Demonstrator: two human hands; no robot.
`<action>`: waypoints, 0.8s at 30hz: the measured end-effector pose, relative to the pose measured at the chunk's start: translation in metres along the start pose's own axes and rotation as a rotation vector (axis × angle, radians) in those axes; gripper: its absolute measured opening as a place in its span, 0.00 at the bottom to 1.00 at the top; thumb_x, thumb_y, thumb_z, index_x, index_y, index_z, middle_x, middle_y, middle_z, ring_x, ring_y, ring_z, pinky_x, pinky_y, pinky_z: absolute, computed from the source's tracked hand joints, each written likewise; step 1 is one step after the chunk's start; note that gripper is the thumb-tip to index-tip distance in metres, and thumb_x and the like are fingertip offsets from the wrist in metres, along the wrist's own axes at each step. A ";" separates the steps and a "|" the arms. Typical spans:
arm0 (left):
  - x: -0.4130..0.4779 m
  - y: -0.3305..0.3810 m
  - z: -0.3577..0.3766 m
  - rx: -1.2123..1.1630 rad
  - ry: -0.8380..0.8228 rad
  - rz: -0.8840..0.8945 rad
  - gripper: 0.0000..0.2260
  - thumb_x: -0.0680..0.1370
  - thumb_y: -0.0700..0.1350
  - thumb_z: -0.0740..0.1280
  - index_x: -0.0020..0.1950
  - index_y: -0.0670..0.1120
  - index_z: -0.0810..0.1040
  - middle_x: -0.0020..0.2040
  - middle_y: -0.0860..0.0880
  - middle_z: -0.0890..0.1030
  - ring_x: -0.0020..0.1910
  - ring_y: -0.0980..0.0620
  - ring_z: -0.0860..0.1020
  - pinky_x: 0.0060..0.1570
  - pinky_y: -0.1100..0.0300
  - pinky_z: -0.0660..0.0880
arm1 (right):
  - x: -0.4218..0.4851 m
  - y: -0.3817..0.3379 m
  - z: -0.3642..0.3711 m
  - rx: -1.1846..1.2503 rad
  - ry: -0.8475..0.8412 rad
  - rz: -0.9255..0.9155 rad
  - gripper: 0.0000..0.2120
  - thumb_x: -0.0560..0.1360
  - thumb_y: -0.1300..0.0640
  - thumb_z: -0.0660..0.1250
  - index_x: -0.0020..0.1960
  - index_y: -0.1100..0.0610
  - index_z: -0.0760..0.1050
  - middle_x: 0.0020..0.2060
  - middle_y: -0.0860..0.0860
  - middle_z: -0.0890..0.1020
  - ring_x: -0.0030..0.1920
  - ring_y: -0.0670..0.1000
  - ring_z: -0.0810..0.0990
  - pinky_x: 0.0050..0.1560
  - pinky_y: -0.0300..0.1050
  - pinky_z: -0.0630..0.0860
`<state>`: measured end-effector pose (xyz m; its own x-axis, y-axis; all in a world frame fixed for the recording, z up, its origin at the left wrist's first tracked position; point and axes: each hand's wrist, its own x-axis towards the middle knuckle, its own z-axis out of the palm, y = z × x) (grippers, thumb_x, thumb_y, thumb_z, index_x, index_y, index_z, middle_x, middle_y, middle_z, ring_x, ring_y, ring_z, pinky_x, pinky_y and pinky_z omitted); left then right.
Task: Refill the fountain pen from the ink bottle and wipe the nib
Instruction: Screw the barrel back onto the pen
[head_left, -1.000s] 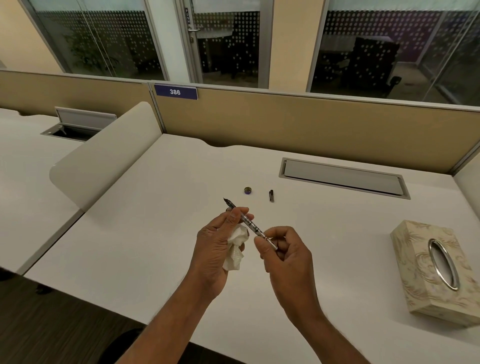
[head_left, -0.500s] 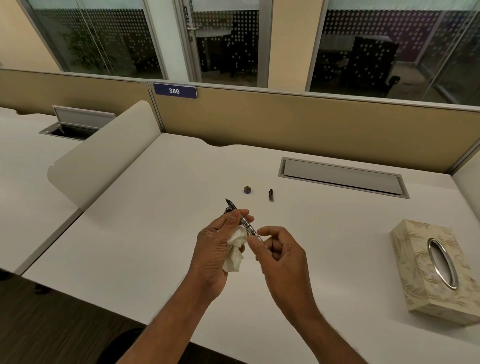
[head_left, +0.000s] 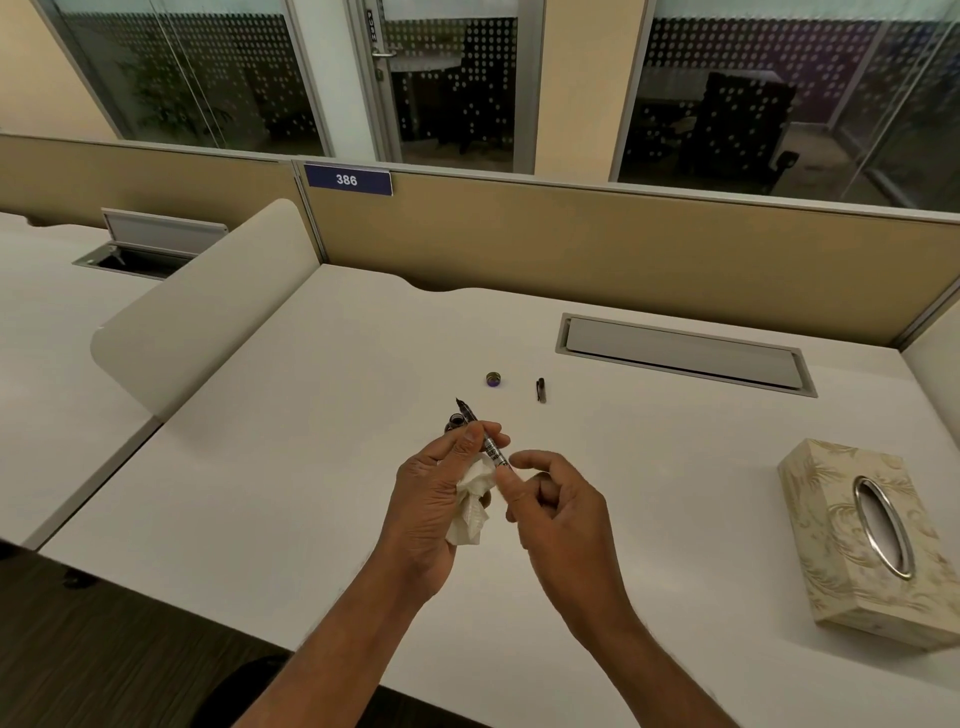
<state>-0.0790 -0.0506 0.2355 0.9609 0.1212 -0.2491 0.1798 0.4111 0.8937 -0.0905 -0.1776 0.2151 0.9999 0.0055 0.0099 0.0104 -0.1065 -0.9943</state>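
Note:
My left hand (head_left: 434, 499) pinches the middle of the fountain pen (head_left: 485, 441) between thumb and fingers and keeps a crumpled white tissue (head_left: 471, 506) in its palm. The dark nib points up and away to the left. My right hand (head_left: 558, 512) grips the pen's rear end with thumb and forefinger. The small ink bottle (head_left: 455, 422) stands on the desk just behind my left hand, mostly hidden by it. Its round cap (head_left: 493, 379) lies further back, and the dark pen cap (head_left: 541, 389) lies to the right of that.
The white desk (head_left: 270, 467) is bounded by a tan partition (head_left: 623, 260) at the back and a curved divider (head_left: 208, 306) on the left. A patterned tissue box (head_left: 878, 540) sits at the right. A closed cable hatch (head_left: 685, 353) is set into the desk.
My right hand has slid up the pen toward my left hand, so less of the barrel shows between them. The left hand, tissue and nib have stayed almost still.

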 end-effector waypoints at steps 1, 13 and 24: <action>0.000 0.000 0.000 0.007 -0.004 0.005 0.11 0.76 0.51 0.69 0.52 0.47 0.86 0.52 0.46 0.86 0.49 0.49 0.80 0.46 0.56 0.73 | 0.000 0.000 0.000 -0.013 0.008 -0.004 0.04 0.78 0.49 0.70 0.50 0.48 0.78 0.34 0.55 0.81 0.34 0.53 0.79 0.37 0.45 0.79; 0.000 0.000 0.000 0.044 -0.003 -0.014 0.12 0.74 0.53 0.69 0.52 0.49 0.86 0.52 0.48 0.87 0.49 0.51 0.80 0.42 0.60 0.74 | 0.002 0.002 -0.001 -0.027 -0.010 0.013 0.08 0.81 0.52 0.66 0.45 0.52 0.79 0.31 0.51 0.80 0.30 0.46 0.74 0.34 0.42 0.74; 0.001 0.000 0.001 0.039 -0.015 -0.018 0.10 0.74 0.52 0.69 0.49 0.49 0.87 0.50 0.48 0.87 0.46 0.51 0.78 0.40 0.61 0.72 | 0.002 0.003 -0.004 -0.032 -0.005 0.034 0.03 0.79 0.50 0.69 0.50 0.49 0.78 0.33 0.57 0.80 0.31 0.50 0.76 0.34 0.41 0.75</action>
<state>-0.0780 -0.0508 0.2359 0.9604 0.1010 -0.2598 0.2046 0.3776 0.9031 -0.0886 -0.1819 0.2129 0.9997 0.0064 -0.0243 -0.0231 -0.1385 -0.9901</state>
